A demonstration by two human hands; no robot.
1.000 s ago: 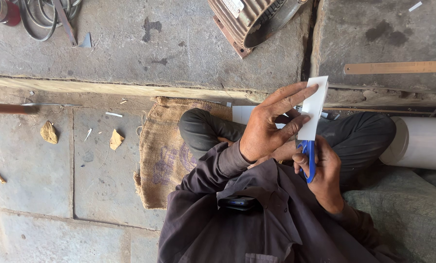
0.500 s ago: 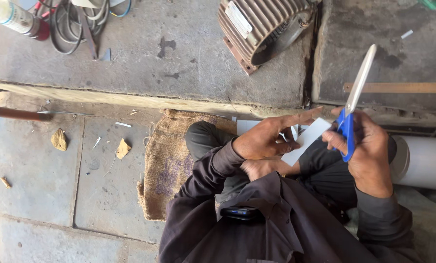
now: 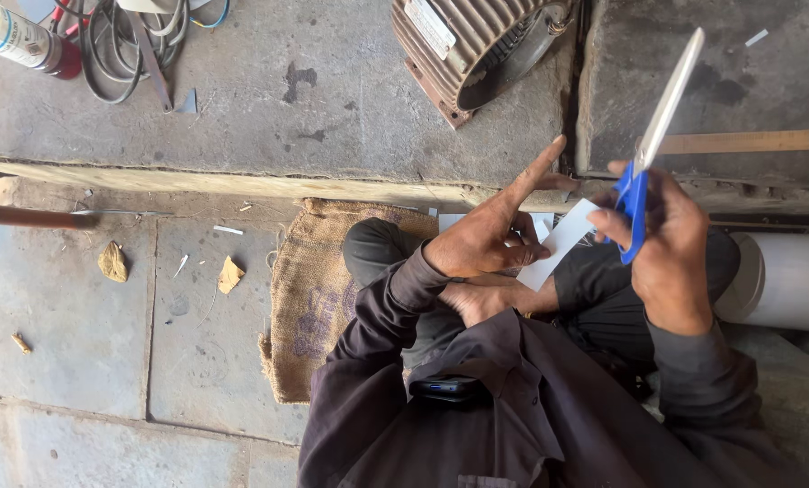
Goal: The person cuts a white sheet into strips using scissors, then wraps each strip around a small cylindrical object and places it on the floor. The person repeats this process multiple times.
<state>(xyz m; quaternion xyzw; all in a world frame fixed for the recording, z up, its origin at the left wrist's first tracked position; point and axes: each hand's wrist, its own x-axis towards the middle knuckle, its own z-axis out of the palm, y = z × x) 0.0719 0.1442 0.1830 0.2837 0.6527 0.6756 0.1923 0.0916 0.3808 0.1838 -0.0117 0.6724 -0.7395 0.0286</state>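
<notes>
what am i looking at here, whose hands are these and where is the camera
There is no machine at work here: a person sits cross-legged on a burlap sack on a stone floor, and the camera is worn on their head, looking straight down. That is why you see their own sleeves and lap from above. The left hand holds a white sheet, index finger stretched out. The right hand grips blue-handled scissors, blades together and pointing away. On the raised slab beyond lie a ribbed motor housing, coiled cables and a bottle. A white pipe lies by the right knee, and a phone rests against their jacket.
</notes>
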